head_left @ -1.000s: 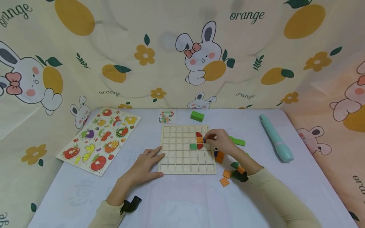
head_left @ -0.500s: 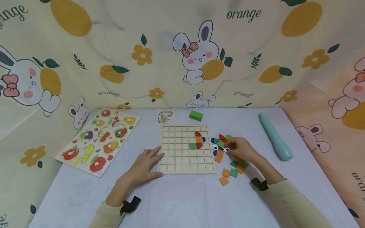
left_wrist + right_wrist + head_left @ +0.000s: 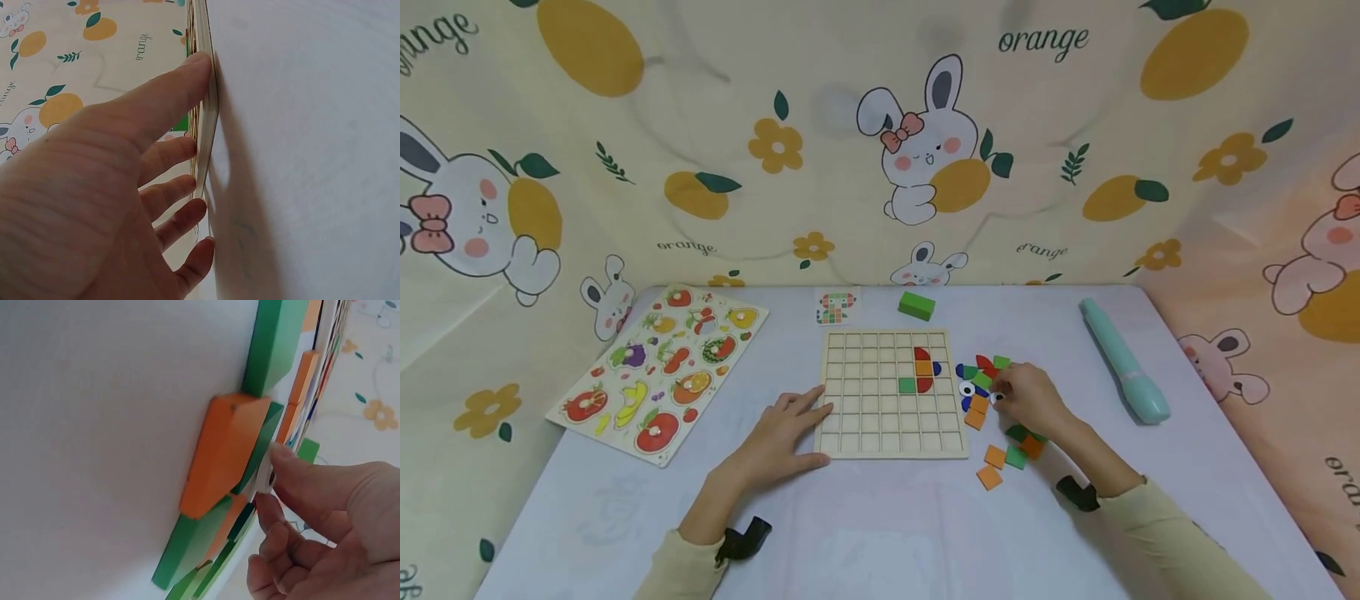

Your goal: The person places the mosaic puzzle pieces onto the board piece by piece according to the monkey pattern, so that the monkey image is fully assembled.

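Right hand (image 3: 1033, 398) had moved off the gridded board (image 3: 880, 429) to the loose tiles (image 3: 995, 456) | its fingers, nearly together, pinched a white eye disc (image 3: 262, 472), right of the board | left hand (image 3: 778, 440), fingers spread, touched the board's edge | level, rim-only lift looked safest

"orange" lettering (image 3: 1043, 39), repeated, on printed backdrop (image 3: 846, 179)

The white table (image 3: 880, 533) bears a gridded board (image 3: 871, 404) and loose tiles (image 3: 989, 477).

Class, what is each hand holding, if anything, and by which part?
The right hand pinches a white eye piece by its rim; the left hand grips nothing, merely touching the edge of the wooden grid board.
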`<action>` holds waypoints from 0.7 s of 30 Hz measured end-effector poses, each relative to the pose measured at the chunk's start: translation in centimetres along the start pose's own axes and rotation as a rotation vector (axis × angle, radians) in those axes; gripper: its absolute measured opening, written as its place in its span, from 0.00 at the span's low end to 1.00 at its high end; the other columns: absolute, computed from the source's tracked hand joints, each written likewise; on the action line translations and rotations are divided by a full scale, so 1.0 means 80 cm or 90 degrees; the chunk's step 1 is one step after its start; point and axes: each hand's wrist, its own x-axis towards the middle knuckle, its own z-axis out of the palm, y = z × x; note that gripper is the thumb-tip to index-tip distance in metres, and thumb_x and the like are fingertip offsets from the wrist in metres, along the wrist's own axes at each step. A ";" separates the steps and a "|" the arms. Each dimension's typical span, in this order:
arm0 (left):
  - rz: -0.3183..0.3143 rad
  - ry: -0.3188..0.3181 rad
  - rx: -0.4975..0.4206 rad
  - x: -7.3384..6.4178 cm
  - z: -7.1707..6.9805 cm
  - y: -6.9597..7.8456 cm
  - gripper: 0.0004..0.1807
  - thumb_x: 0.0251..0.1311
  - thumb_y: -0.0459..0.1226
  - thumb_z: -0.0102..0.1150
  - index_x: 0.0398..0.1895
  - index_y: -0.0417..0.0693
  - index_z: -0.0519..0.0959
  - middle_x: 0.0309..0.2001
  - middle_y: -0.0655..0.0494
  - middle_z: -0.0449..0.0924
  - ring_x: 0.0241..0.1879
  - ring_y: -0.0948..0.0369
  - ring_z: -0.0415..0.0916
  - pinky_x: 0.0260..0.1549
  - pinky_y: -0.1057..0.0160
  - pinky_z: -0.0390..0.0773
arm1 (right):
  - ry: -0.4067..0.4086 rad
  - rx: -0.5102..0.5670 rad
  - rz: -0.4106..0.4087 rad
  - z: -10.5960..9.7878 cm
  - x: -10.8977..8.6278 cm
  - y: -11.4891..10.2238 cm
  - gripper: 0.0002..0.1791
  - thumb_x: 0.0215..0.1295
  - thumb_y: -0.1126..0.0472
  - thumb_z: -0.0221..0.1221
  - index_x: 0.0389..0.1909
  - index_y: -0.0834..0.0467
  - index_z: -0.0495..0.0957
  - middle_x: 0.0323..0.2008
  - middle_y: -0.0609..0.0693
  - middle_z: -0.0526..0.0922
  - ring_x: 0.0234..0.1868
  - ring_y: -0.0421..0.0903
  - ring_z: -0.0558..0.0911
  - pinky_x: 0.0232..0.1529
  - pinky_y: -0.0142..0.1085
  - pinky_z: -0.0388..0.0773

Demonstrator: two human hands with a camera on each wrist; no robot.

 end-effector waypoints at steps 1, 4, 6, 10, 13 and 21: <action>0.003 0.002 -0.001 0.001 0.000 0.000 0.42 0.55 0.53 0.71 0.71 0.48 0.70 0.77 0.48 0.55 0.66 0.48 0.59 0.57 0.40 0.65 | 0.005 -0.002 0.003 0.000 0.000 -0.002 0.08 0.52 0.72 0.71 0.34 0.65 0.85 0.28 0.51 0.77 0.33 0.49 0.71 0.37 0.42 0.72; 0.010 0.005 0.001 0.001 0.000 -0.002 0.42 0.55 0.53 0.71 0.71 0.47 0.70 0.77 0.48 0.55 0.66 0.48 0.60 0.56 0.40 0.66 | 0.017 0.005 0.013 0.002 -0.001 -0.006 0.07 0.54 0.73 0.70 0.33 0.64 0.85 0.28 0.50 0.78 0.32 0.49 0.72 0.36 0.41 0.73; 0.009 0.000 0.003 0.001 0.000 -0.002 0.42 0.56 0.54 0.70 0.71 0.47 0.70 0.77 0.48 0.55 0.65 0.49 0.60 0.55 0.41 0.66 | 0.027 0.019 0.006 0.003 -0.001 -0.009 0.06 0.56 0.73 0.68 0.33 0.63 0.84 0.29 0.49 0.79 0.32 0.48 0.73 0.37 0.41 0.75; 0.009 -0.001 0.005 0.000 0.001 -0.003 0.42 0.55 0.54 0.71 0.71 0.47 0.70 0.77 0.47 0.55 0.65 0.49 0.60 0.55 0.42 0.66 | 0.033 0.115 -0.038 0.003 0.014 -0.024 0.04 0.61 0.73 0.65 0.35 0.63 0.85 0.32 0.51 0.83 0.32 0.47 0.77 0.36 0.39 0.78; 0.008 0.006 0.007 0.000 0.001 -0.003 0.42 0.55 0.54 0.71 0.71 0.47 0.70 0.77 0.47 0.55 0.65 0.49 0.60 0.55 0.42 0.66 | 0.001 0.225 -0.071 0.005 0.039 -0.039 0.07 0.63 0.73 0.63 0.42 0.67 0.83 0.36 0.55 0.83 0.31 0.48 0.80 0.33 0.37 0.79; 0.003 0.003 -0.004 -0.001 -0.001 -0.001 0.43 0.54 0.55 0.71 0.71 0.47 0.70 0.77 0.49 0.55 0.65 0.49 0.60 0.55 0.42 0.66 | -0.097 0.267 -0.118 0.029 0.109 -0.069 0.05 0.65 0.72 0.62 0.39 0.66 0.84 0.38 0.54 0.84 0.37 0.47 0.83 0.40 0.36 0.79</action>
